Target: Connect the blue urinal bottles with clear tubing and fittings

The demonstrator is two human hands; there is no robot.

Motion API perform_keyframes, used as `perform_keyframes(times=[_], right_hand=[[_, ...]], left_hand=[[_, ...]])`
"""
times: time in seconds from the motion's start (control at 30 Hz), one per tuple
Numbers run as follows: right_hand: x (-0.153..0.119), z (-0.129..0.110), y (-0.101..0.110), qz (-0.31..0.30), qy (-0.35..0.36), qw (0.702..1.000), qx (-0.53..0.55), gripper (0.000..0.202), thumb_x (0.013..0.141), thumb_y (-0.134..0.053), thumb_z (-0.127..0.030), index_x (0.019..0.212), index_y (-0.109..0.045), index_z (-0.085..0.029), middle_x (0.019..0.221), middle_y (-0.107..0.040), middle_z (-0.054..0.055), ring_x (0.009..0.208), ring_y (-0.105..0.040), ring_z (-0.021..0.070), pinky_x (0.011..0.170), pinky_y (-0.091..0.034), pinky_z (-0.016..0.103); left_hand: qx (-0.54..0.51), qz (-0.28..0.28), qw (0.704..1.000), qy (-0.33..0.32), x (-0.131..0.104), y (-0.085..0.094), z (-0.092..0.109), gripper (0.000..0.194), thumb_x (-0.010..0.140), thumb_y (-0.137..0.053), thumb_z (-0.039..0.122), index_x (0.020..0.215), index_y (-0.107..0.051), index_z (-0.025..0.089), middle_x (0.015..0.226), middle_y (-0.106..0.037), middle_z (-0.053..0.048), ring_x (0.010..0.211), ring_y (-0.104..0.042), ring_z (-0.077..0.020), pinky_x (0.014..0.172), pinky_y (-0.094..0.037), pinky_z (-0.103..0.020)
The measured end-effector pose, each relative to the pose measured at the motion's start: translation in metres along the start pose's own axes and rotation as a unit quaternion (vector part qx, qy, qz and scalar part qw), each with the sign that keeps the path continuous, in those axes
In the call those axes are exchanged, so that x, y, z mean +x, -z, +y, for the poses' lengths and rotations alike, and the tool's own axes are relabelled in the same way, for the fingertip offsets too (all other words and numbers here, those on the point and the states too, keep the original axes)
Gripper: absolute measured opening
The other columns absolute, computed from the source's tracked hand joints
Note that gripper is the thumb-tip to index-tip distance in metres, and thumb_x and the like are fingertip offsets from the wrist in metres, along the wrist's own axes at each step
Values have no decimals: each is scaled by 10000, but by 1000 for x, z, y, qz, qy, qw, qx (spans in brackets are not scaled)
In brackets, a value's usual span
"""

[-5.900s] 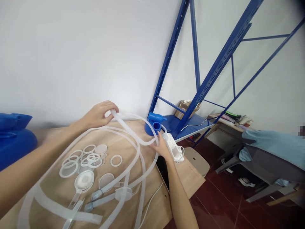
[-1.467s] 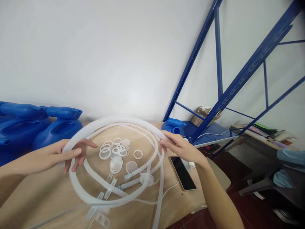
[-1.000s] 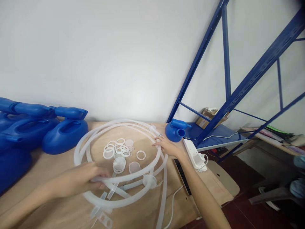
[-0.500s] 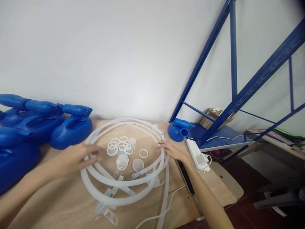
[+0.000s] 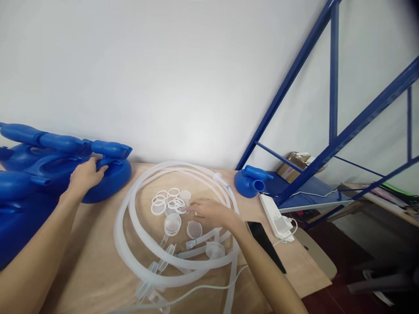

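My left hand point(image 5: 85, 175) is at a blue plastic jug point(image 5: 113, 185) on the left side, its fingers curled round the jug's handle and its thumb in front. My right hand point(image 5: 211, 213) reaches over a coil of translucent hose point(image 5: 122, 226). Its fingers are stretched out, with the tips close to a pile of white rings point(image 5: 162, 198) and clear discs. Under that hand, the edge of a single white ring point(image 5: 196, 213) shows; the rest is hidden. A round mesh-like disc point(image 5: 194, 230) lies just in front of the fingers.
More blue jugs point(image 5: 22, 192) stand close together at the left. Another small blue jug point(image 5: 246, 182) stands at the back right. A phone point(image 5: 266, 246), a white power strip point(image 5: 271, 213) and a cable lie at the right. Beyond the table rises a blue shelf frame point(image 5: 333, 78).
My left hand has moved from the hose up and left to the jug's handle. My right hand has left the hose and come in over the rings. The view has shifted slightly.
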State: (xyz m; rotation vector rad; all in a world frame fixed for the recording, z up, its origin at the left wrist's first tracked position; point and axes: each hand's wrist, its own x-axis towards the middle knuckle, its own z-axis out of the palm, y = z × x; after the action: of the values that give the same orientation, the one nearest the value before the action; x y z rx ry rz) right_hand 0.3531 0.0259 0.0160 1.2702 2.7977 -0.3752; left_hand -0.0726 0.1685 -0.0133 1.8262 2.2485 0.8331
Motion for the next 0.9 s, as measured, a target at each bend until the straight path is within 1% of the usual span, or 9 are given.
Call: perform_keyframes(times=[0.1,0.2,0.3,0.4,0.57,0.63,0.7,0.8,0.9], right_hand=[[37,21,-18,-32,-54,998,3,604,991,-673,-350,1560,-509,-233,1626,-444,199,1512,-424,376,1204,-397,545],[59,31,-32,-29,-51,998,16,696,979,-690,-422,1603,-434,-251,1692,-324,192,1569,-319,377,1247,-330,547],[65,34,-42,-21,-42,998,28,691,979,-684,-450,1599,-433,-273,1707,-298,159,1591,-262,366,1278,-268,544],[66,37,-50,-21,-21,999,43,694,996,-660,-446,1607,-416,-223,1672,-362,174,1577,-293,339,1289,-255,504],[67,37,-54,-4,-9,997,72,645,1009,-645,-426,1585,-457,-205,1662,-391,169,1587,-279,317,1305,-213,491],[65,37,-46,9,-6,994,112,687,997,-648,-487,1591,-453,-203,1690,-343,178,1605,-240,329,1308,-206,505],[59,40,-32,47,-10,983,179,706,986,-631,-557,1579,-470,-208,1664,-399,172,1568,-332,324,1291,-267,503],[46,52,-9,181,-75,934,297,657,1005,-562,-600,1548,-499,-236,1458,-632,139,1344,-602,290,1196,-426,513],[34,70,6,328,-159,851,379,750,990,-555,-632,1624,-363,-280,1520,-575,135,1343,-608,280,1166,-466,511]], left_hand=[[0,4,1000,9,0,2,3,647,898,-511,470,1405,-589,75,1150,-733,-199,1099,-680,-368,977,-553,-529],[-13,41,999,-9,-4,17,13,652,913,-497,496,1457,-569,144,1200,-736,-135,1082,-683,-302,1057,-522,-466],[-49,93,994,-29,-15,31,32,655,916,-510,529,1475,-562,192,1207,-740,-89,963,-687,-239,1049,-529,-407],[-120,122,982,-82,-29,33,59,608,886,-575,516,1395,-644,190,1211,-754,-84,924,-685,-233,1037,-532,-405],[-174,73,975,-117,-51,3,118,521,887,-619,477,1329,-695,212,1215,-764,-92,1027,-705,-278,1013,-536,-407],[-193,52,971,-133,-58,-13,145,496,897,-621,462,1339,-682,245,1172,-771,-80,1023,-707,-277,982,-541,-392],[-232,21,962,-145,-62,-29,172,454,902,-621,427,1316,-685,252,1160,-766,-89,1065,-690,-300,1019,-513,-434],[-268,-12,952,-150,-66,-52,210,428,902,-633,426,1295,-680,263,1186,-752,-105,1161,-642,-349,1097,-435,-541],[-297,-52,939,-167,-71,-79,240,442,929,-610,446,1336,-639,275,1223,-740,-107,1202,-616,-364,1118,-402,-594]])
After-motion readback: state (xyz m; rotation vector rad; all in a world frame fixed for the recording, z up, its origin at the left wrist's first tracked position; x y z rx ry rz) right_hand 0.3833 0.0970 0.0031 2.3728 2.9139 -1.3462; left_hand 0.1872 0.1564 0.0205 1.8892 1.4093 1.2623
